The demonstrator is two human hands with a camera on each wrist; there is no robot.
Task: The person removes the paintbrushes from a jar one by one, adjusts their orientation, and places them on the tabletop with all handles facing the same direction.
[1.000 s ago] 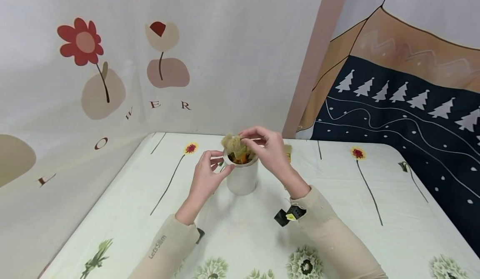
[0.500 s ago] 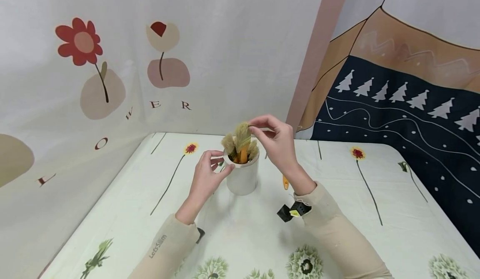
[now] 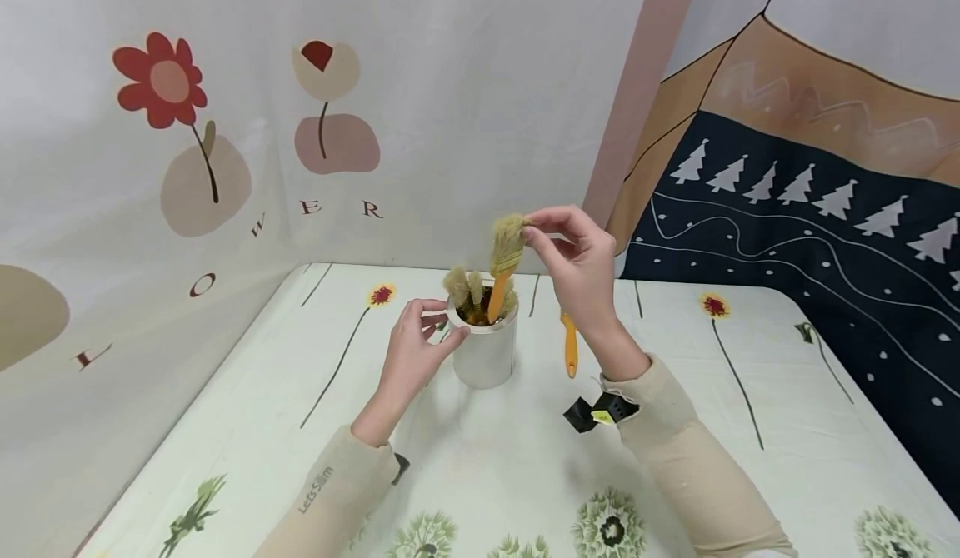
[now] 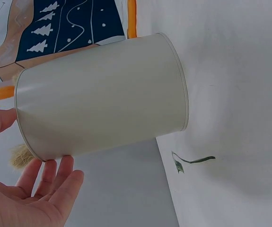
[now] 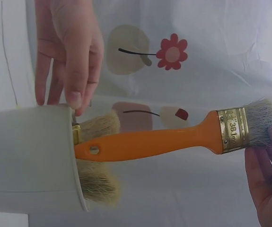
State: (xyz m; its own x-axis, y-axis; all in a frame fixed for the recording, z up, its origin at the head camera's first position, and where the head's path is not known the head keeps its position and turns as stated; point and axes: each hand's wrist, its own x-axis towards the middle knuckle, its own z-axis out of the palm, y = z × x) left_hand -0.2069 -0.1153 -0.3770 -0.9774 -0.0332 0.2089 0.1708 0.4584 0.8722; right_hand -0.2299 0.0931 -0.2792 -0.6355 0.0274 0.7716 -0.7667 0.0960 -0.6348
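Note:
A white cylindrical canister (image 3: 483,362) stands upright on the table, with several bristle-up paintbrushes (image 3: 456,285) inside. My left hand (image 3: 416,346) holds its rim, thumb at the near side and fingers at the left, as the left wrist view also shows. With my right hand (image 3: 577,262) I pinch a paintbrush (image 5: 150,143) by its pale bristles. Its orange handle points down, the handle's end at the canister's mouth, and a gold metal band joins handle and bristles. Below my right hand, another paintbrush (image 3: 571,350) lies on the table, its upper part hidden behind the hand.
The table wears a white cloth (image 3: 480,475) printed with flowers. Behind it hangs a pale curtain (image 3: 465,125) with printed flowers and letters, and on the right a dark panel with white trees (image 3: 795,200).
My right hand has risen and moved right, drawing the paintbrush up until nearly its whole handle shows above the canister. My left hand has stayed on the rim.

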